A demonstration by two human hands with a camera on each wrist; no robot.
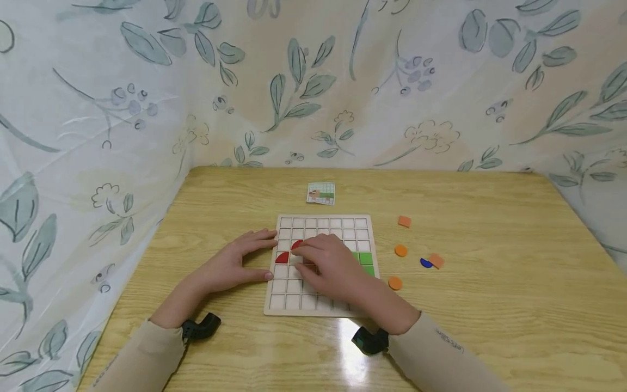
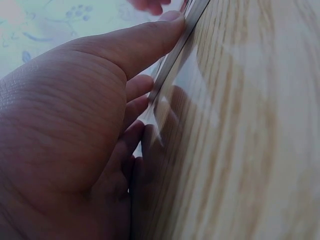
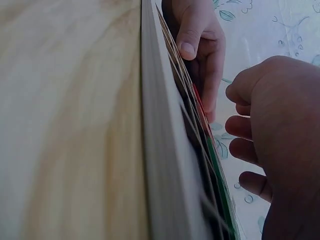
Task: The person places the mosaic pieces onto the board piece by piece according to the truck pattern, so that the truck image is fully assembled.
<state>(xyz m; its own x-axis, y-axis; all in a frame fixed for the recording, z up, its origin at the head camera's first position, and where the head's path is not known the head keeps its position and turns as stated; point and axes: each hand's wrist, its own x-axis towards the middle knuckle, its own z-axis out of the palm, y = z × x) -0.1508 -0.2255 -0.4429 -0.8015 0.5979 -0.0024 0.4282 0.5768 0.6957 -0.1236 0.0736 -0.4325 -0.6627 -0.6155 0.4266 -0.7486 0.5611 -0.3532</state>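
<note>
A wooden grid board lies on the table. My left hand rests at its left edge, the fingers and thumb extended against the rim; the left wrist view shows that thumb along the board's side. Over the middle of the grid hovers my right hand, fingers loosely bent, with nothing visible between them in the right wrist view. Its fingertips are near a red piece, partly covered by the hand. A red quarter-circle piece sits in a left-column cell. Green square pieces show at the right side, others possibly hidden.
Right of the board lie an orange square, two orange discs, and another orange square touching a blue half-disc. Behind the board is a small pattern card. A floral cloth hangs behind the table.
</note>
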